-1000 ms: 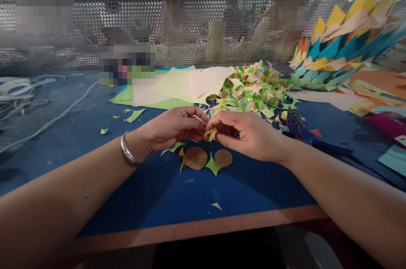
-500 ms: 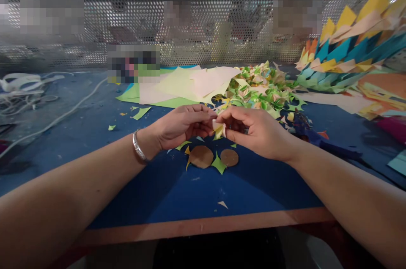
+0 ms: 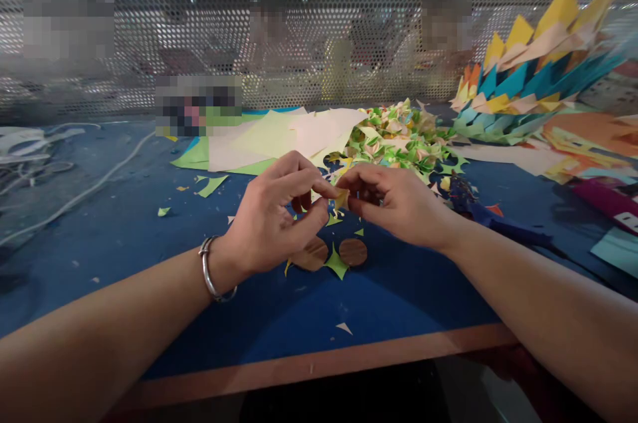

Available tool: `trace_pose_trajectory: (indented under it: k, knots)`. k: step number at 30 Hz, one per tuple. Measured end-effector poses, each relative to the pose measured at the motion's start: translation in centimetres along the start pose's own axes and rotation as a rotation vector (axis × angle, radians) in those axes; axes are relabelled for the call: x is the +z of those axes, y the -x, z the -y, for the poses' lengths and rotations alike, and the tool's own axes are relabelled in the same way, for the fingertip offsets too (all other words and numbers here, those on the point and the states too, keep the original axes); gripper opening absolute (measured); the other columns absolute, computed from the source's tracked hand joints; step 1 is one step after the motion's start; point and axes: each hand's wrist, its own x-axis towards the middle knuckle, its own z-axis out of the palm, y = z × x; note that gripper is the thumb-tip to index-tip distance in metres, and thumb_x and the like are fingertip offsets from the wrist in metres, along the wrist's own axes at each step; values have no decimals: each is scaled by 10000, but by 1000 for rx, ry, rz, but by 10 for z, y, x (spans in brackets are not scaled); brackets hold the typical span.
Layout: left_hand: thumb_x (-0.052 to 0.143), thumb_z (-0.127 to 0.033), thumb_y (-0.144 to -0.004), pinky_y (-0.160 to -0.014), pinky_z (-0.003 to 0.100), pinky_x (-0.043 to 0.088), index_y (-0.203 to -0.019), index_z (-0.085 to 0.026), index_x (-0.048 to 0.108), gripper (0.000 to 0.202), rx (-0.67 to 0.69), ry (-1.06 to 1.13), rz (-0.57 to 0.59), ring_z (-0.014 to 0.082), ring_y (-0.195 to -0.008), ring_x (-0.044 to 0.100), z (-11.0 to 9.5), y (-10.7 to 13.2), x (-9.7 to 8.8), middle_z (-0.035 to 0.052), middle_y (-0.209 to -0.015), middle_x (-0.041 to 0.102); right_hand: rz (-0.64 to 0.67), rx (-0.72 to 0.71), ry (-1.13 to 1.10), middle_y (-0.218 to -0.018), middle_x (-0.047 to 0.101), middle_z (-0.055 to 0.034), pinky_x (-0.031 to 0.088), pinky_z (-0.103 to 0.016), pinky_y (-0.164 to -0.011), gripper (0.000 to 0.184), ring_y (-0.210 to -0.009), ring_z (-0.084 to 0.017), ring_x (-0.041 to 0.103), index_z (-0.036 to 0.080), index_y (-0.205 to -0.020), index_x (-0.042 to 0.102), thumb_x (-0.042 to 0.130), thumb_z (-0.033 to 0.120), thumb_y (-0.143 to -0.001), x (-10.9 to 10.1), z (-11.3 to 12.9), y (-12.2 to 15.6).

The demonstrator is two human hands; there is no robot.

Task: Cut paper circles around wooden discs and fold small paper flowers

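Observation:
My left hand [image 3: 276,217] and my right hand [image 3: 393,203] meet above the blue table [image 3: 199,290], both pinching a small folded yellow paper piece [image 3: 341,199] between thumb and fingertips. A silver bangle [image 3: 212,270] sits on my left wrist. Directly below the hands lie two brown cardboard discs [image 3: 352,251] with green and yellow paper scraps [image 3: 335,263] around them.
A heap of small folded green and pink paper pieces [image 3: 399,140] lies behind the hands, beside flat pale paper sheets [image 3: 294,134]. A blue glue gun [image 3: 473,207] rests to the right. Stacked coloured paper cones [image 3: 528,87] fill the far right. White cable [image 3: 74,193] runs at left. A perforated metal screen [image 3: 319,30] backs the table.
My left hand has risen and rolled so its back faces me, now partly covering the larger disc. Both hands keep pinching the yellow paper piece, which has shifted slightly upward.

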Motion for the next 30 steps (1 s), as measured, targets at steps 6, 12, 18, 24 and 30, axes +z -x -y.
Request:
trace_pose_trajectory:
  k: [6, 12, 18, 24, 30]
  knots:
    - [581, -18, -810, -567, 266, 463, -880, -119, 724, 189, -9, -6, 18, 108, -641, 548, 3, 0, 2, 46, -838, 584, -12, 7, 19, -802, 619, -25, 445, -241, -582, 176, -653, -116, 552, 135, -1011, 644, 591, 251, -890, 0, -2, 1]
    - [586, -20, -810, -576, 261, 473, -893, -107, 728, 186, -16, -16, 19, 95, -624, 546, 5, 0, 3, 46, -847, 579, 1, 18, 33, -779, 618, -18, 435, -237, -558, 164, -629, -112, 549, 141, -996, 642, 584, 242, -880, -1, -1, 0]
    - [592, -50, -816, -596, 262, 480, -875, -116, 710, 148, -46, -42, 31, 88, -612, 547, 4, -1, 2, 36, -840, 577, 9, 7, 41, -770, 624, -18, 436, -239, -556, 172, -621, -113, 554, 132, -999, 641, 579, 234, -874, -1, 1, 0]
    - [600, -90, -821, -590, 266, 477, -875, -153, 706, 134, -82, -41, 44, 95, -609, 547, 4, -1, 3, 24, -823, 576, 12, -3, 53, -763, 623, -19, 436, -237, -552, 172, -613, -111, 552, 128, -997, 639, 576, 230, -873, -2, 1, 0]
    - [621, -139, -816, -564, 243, 482, -852, -162, 685, 77, -145, -34, 65, 97, -621, 558, 5, -3, 3, 31, -837, 585, 12, 14, 48, -753, 618, -13, 430, -233, -549, 159, -615, -113, 543, 150, -998, 639, 583, 232, -874, -1, 1, 0]
